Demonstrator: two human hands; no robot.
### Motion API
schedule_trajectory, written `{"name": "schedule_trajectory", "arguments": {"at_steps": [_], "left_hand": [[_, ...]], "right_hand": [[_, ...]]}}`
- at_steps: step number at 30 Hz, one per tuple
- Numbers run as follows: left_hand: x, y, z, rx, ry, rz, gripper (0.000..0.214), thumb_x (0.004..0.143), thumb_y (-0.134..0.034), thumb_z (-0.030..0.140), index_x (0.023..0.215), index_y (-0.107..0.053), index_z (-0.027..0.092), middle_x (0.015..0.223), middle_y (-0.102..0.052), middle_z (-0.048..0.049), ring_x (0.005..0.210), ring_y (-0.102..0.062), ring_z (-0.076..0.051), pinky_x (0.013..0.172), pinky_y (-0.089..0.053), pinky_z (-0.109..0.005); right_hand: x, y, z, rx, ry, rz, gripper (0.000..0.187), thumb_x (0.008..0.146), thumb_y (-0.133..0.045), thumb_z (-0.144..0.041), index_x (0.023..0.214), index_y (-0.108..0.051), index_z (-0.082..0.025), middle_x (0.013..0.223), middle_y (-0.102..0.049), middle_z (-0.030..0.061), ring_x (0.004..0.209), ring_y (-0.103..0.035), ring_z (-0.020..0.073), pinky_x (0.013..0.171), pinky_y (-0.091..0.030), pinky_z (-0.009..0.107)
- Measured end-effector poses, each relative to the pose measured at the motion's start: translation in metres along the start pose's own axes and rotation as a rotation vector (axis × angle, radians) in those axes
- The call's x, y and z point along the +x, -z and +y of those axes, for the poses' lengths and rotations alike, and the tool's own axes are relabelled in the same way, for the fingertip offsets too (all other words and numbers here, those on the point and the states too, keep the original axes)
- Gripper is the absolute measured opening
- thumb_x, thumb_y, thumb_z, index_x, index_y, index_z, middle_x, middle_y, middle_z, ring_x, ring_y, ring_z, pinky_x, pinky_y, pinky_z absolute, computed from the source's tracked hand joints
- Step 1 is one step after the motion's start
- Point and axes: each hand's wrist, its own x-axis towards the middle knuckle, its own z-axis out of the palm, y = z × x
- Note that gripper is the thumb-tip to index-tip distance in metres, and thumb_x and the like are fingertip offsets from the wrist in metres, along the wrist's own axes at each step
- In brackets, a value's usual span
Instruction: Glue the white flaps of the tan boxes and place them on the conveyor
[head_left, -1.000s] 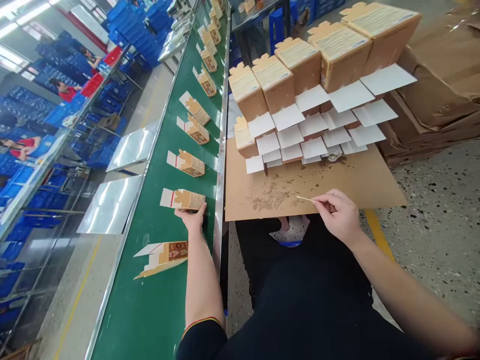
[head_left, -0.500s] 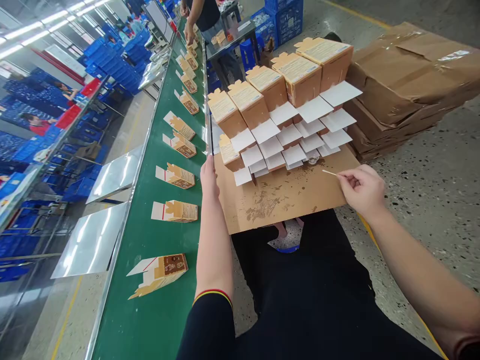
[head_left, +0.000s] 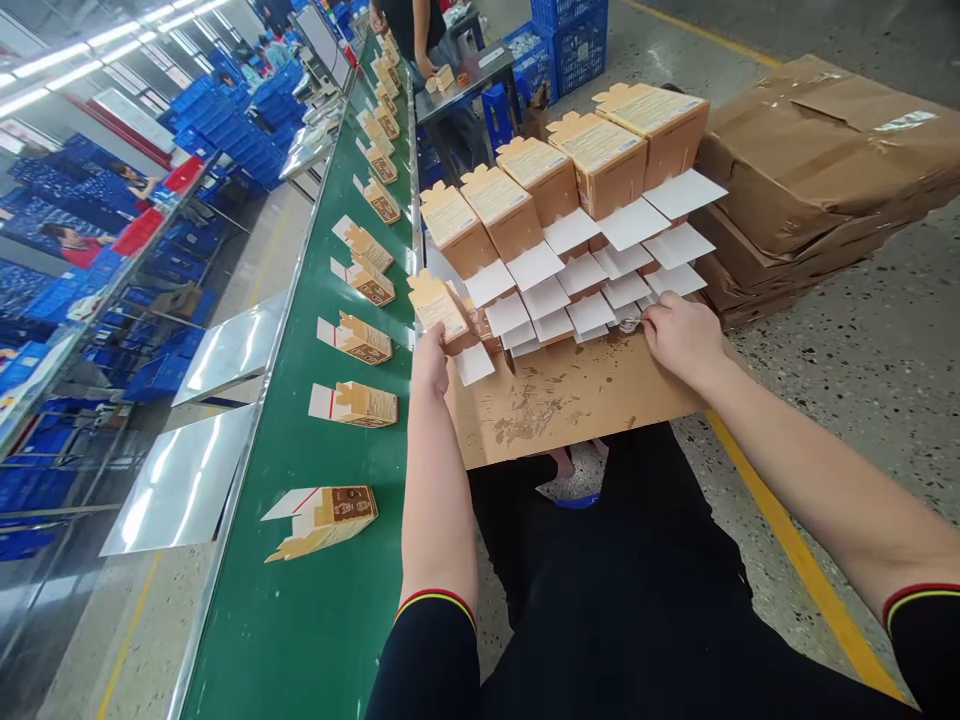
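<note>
My left hand (head_left: 430, 360) is closed on a small tan carton (head_left: 435, 303) at the near left end of the stacked rows, its white flap (head_left: 474, 365) hanging open towards me. My right hand (head_left: 684, 338) pinches a thin white swab stick, now mostly hidden by the fingers, over a small clear dish (head_left: 628, 324). Whether the tip touches the dish I cannot make out. In front of me several more tan cartons (head_left: 600, 165) lie stacked with white flaps (head_left: 634, 222) sticking out. They rest on a stained cardboard sheet (head_left: 570, 410) above my lap.
On my left a green conveyor belt (head_left: 322, 590) carries a line of cartons (head_left: 367, 403) with open flaps. Brown wrapped bundles (head_left: 810, 160) stand at the right. Farther up, another person (head_left: 420, 40) stands beside a small table (head_left: 469, 85) and blue crates (head_left: 577, 45).
My left hand has moved onto the near-left carton and shifted it slightly out of the row. My right hand has carried the swab left and forward to the clear dish. Belt cartons have shifted slightly away.
</note>
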Motion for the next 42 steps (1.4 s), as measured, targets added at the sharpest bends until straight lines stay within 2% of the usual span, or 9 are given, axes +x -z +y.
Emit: {"name": "schedule_trajectory", "arguments": {"at_steps": [3,6,11,17,23,27,32,37,42], "left_hand": [[-0.041,0.025,-0.001,-0.116,-0.035,-0.03,0.05,0.09,-0.08,0.048,0.128,-0.076,0.017,0.142,-0.079,-0.0167,0.146,-0.07,-0.038,0.125,-0.056,-0.055],[-0.099,0.038,-0.017,-0.145,-0.147,-0.065,0.065,0.088,-0.085,0.053,0.143,-0.072,0.022,0.153,-0.075,-0.0151,0.151,-0.067,-0.038,0.123,-0.06,-0.053],[-0.163,0.024,-0.062,-0.178,-0.062,-0.077,0.085,0.078,-0.1,0.057,0.151,-0.065,0.031,0.164,-0.068,-0.0143,0.155,-0.065,-0.037,0.126,-0.058,-0.054],[-0.168,0.013,-0.085,-0.167,0.013,-0.08,0.091,0.07,-0.106,0.062,0.144,-0.065,0.028,0.159,-0.07,-0.0179,0.151,-0.068,-0.036,0.126,-0.058,-0.053],[-0.168,0.011,-0.09,-0.201,0.014,-0.049,0.088,0.068,-0.108,0.061,0.137,-0.063,0.028,0.154,-0.071,-0.0173,0.145,-0.072,-0.036,0.126,-0.057,-0.054],[-0.175,0.006,-0.092,-0.115,-0.041,-0.036,0.089,0.071,-0.106,0.059,0.138,-0.056,0.03,0.149,-0.071,-0.0157,0.145,-0.071,-0.034,0.123,-0.058,-0.051],[-0.193,-0.01,-0.096,0.022,-0.171,0.003,0.088,0.071,-0.106,0.053,0.133,-0.048,0.031,0.141,-0.069,-0.0147,0.142,-0.071,-0.034,0.122,-0.058,-0.052],[-0.207,-0.022,-0.104,0.207,-0.148,0.044,0.084,0.073,-0.104,0.04,0.132,-0.045,0.031,0.136,-0.069,-0.0161,0.139,-0.071,-0.038,0.119,-0.057,-0.052],[-0.207,-0.029,-0.106,0.254,-0.144,0.047,0.079,0.072,-0.102,0.033,0.128,-0.048,0.03,0.13,-0.073,-0.0133,0.13,-0.076,-0.036,0.113,-0.06,-0.05]], "right_hand": [[-0.01,0.008,-0.003,0.003,-0.009,0.017,0.014,0.092,-0.075,-0.009,0.08,-0.079,-0.012,0.082,-0.065,0.0056,0.066,-0.036,0.012,0.064,-0.025,0.034],[-0.046,0.013,-0.024,0.079,-0.024,0.073,0.01,0.098,-0.075,-0.016,0.091,-0.082,-0.016,0.089,-0.069,0.0077,0.07,-0.05,0.0156,0.064,-0.036,0.032],[-0.122,-0.02,-0.094,0.36,0.058,-0.047,0.021,0.108,-0.068,-0.027,0.093,-0.081,-0.021,0.083,-0.068,0.0045,0.067,-0.059,0.017,0.063,-0.048,0.032],[-0.14,-0.076,-0.132,0.296,0.104,-0.16,0.026,0.11,-0.063,-0.02,0.094,-0.082,-0.025,0.088,-0.069,0.0062,0.079,-0.065,0.021,0.076,-0.051,0.034],[-0.139,-0.087,-0.129,0.194,0.222,-0.217,0.027,0.109,-0.062,-0.016,0.091,-0.082,-0.022,0.088,-0.067,0.0076,0.078,-0.061,0.0211,0.074,-0.046,0.035],[-0.149,-0.08,-0.134,0.259,0.244,-0.172,0.027,0.11,-0.062,-0.018,0.093,-0.082,-0.022,0.084,-0.068,0.0063,0.073,-0.06,0.0198,0.071,-0.047,0.034],[-0.15,-0.048,-0.121,0.345,0.11,-0.087,0.03,0.112,-0.061,-0.026,0.091,-0.083,-0.024,0.08,-0.066,0.0042,0.067,-0.059,0.0172,0.066,-0.048,0.032],[-0.16,-0.013,-0.103,0.389,0.002,-0.018,0.028,0.111,-0.066,-0.031,0.089,-0.081,-0.024,0.073,-0.06,0.0014,0.057,-0.05,0.015,0.058,-0.045,0.032],[-0.167,-0.003,-0.103,0.421,0.0,0.02,0.026,0.11,-0.069,-0.032,0.089,-0.081,-0.024,0.072,-0.058,0.0007,0.057,-0.051,0.0152,0.057,-0.046,0.031]]}}
